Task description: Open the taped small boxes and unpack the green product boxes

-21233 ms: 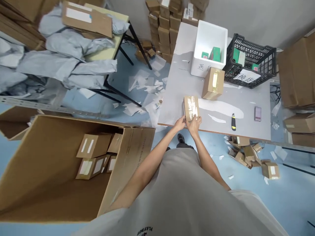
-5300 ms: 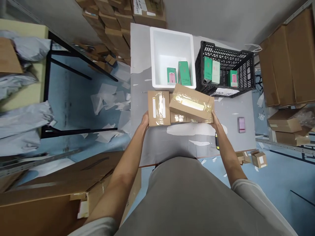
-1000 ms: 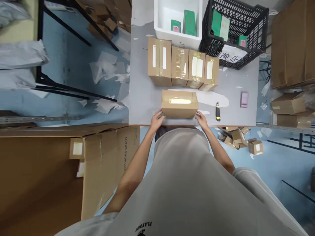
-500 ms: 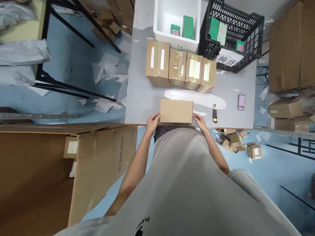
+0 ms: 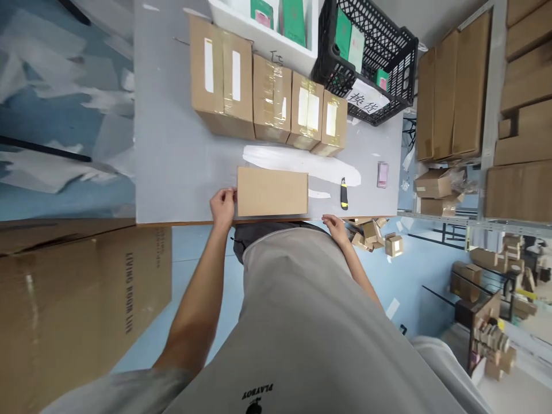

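A plain cardboard box (image 5: 272, 191) lies flat at the near edge of the grey table (image 5: 172, 167). My left hand (image 5: 223, 206) is curled against its left end, fingers closed on the box's corner. Off the box, my right hand (image 5: 334, 225) hangs just below the table edge with its fingers loosely apart and nothing in them. Behind the box, several taped cardboard boxes (image 5: 267, 100) stand side by side in a row. A yellow-and-black utility knife (image 5: 344, 193) lies to the right of the box.
A white foam bin (image 5: 267, 40) and a black plastic crate (image 5: 366, 57) with green packs stand at the table's back. A pink phone (image 5: 382, 174) lies at the right. A big carton (image 5: 81, 287) stands at the left; small boxes (image 5: 379, 238) litter the floor.
My right hand has let go of the box and dropped below the table edge. The left hand stays on the box's left end. The view has swung to the right.
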`<state>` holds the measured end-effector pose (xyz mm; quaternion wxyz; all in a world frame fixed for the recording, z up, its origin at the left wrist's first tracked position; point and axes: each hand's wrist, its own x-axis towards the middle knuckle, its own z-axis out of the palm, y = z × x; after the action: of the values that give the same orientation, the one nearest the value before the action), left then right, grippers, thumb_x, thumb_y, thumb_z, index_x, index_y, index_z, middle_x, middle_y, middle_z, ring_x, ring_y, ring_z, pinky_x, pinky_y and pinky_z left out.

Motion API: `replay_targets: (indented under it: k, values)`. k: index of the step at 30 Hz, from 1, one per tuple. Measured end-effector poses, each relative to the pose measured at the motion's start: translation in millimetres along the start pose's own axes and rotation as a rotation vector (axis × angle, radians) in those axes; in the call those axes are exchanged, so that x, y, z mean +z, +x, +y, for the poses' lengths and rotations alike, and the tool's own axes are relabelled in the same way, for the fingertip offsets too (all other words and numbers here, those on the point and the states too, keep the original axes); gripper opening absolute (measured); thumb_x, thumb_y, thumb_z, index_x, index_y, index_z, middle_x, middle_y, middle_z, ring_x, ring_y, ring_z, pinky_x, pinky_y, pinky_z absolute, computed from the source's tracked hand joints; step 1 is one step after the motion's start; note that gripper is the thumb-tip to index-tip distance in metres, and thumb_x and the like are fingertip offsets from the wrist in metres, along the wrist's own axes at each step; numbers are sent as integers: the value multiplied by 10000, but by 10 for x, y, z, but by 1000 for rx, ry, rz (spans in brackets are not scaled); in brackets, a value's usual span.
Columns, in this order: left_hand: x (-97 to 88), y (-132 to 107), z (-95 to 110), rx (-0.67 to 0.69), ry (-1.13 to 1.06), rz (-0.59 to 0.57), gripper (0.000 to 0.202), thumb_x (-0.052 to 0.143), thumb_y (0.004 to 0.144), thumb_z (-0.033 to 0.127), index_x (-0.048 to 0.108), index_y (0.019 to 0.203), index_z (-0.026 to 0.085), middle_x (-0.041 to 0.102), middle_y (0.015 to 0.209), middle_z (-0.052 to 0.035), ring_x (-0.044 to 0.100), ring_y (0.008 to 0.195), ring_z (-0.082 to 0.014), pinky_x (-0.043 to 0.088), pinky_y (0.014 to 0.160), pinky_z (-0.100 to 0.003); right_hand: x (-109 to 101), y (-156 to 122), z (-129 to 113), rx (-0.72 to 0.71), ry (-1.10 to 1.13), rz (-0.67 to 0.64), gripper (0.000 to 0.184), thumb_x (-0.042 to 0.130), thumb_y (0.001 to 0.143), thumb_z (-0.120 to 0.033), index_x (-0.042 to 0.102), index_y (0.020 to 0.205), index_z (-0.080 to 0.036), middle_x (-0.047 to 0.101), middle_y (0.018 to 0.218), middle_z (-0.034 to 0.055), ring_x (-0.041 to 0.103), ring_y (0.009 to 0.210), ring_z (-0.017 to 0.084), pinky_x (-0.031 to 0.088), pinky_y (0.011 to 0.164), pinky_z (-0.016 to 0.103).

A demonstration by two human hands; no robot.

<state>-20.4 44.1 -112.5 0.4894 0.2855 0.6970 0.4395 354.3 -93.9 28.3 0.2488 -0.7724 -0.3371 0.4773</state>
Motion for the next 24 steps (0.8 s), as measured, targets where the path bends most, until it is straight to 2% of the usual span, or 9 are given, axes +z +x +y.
replay_targets:
  k: [3, 6, 8, 11, 14, 17, 20, 22, 24]
  values:
    - [96, 121, 32, -55, -86, 96, 352, 839, 961, 538, 667, 854, 250, 791, 898, -62, 758, 918, -252, 707, 920, -381, -91, -87, -45, -50, -136, -56, 279, 808, 1022, -514, 883, 1163, -286, 935, 1303, 104, 866, 1316, 345, 656, 1261, 552]
    - [87, 108, 24, -143, -185, 136, 290, 798, 1018, 460, 686, 886, 227, 792, 909, -65, 776, 866, -197, 692, 924, -331, -19, 85, -118, -114, -259, -136, 325, 767, 1069, -534, 886, 1254, -294, 918, 1364, 111, 844, 1359, 336, 645, 1265, 528]
    - [22, -19, -13, -173, -209, 148, 241, 750, 1041, 402, 709, 901, 211, 815, 962, -79, 799, 893, -180, 682, 949, -309, 108, 290, -161, -119, -301, -167, 355, 763, 1057, -508, 881, 1295, -271, 918, 1315, 124, 842, 1318, 326, 642, 1253, 511]
    - [-123, -330, -56, -172, -182, 116, 202, 734, 1016, 378, 764, 925, 199, 864, 1065, -100, 827, 988, -206, 686, 976, -322, 325, 560, -196, -95, -310, -219, 413, 806, 973, -445, 876, 1308, -213, 905, 1146, 121, 840, 1087, 296, 679, 1141, 485]
    - [-255, -619, -25, -117, -83, 36, 264, 740, 985, 452, 826, 987, 202, 889, 1110, -111, 836, 1115, -272, 690, 1086, -411, 482, 672, -200, -99, -271, -265, 457, 862, 863, -427, 883, 1256, -196, 889, 1144, 105, 792, 952, 255, 694, 1039, 450]
    - [-339, -774, 79, -58, -4, -36, 372, 749, 958, 558, 865, 1009, 209, 904, 1128, -122, 826, 1251, -332, 648, 1226, -496, 546, 657, -194, -122, -212, -274, 433, 913, 796, -513, 889, 1106, -212, 880, 1203, 108, 786, 1047, 274, 676, 1089, 457]
    - [-404, -824, 214, -28, -19, -84, 490, 658, 988, 614, 901, 1110, 207, 908, 1164, -130, 829, 1303, -355, 672, 1210, -521, 529, 589, -221, -167, -140, -250, 507, 930, 781, -691, 876, 968, -223, 868, 1164, 116, 789, 1128, 306, 668, 1134, 478]
    - [-453, -827, 311, -2, -3, -81, 524, 612, 1007, 605, 910, 1169, 206, 904, 1182, -130, 844, 1287, -348, 692, 1182, -512, 484, 540, -283, -218, -72, -213, 613, 899, 806, -818, 889, 972, -228, 868, 1179, 122, 800, 1149, 312, 682, 1120, 477]
    - [-496, -812, 410, 55, 50, -67, 516, 681, 990, 612, 912, 1203, 202, 901, 1208, -132, 851, 1262, -339, 691, 1185, -497, 426, 509, -381, -277, -5, -150, 694, 851, 864, -889, 924, 1061, -228, 874, 1249, 134, 809, 1196, 318, 694, 1115, 472]
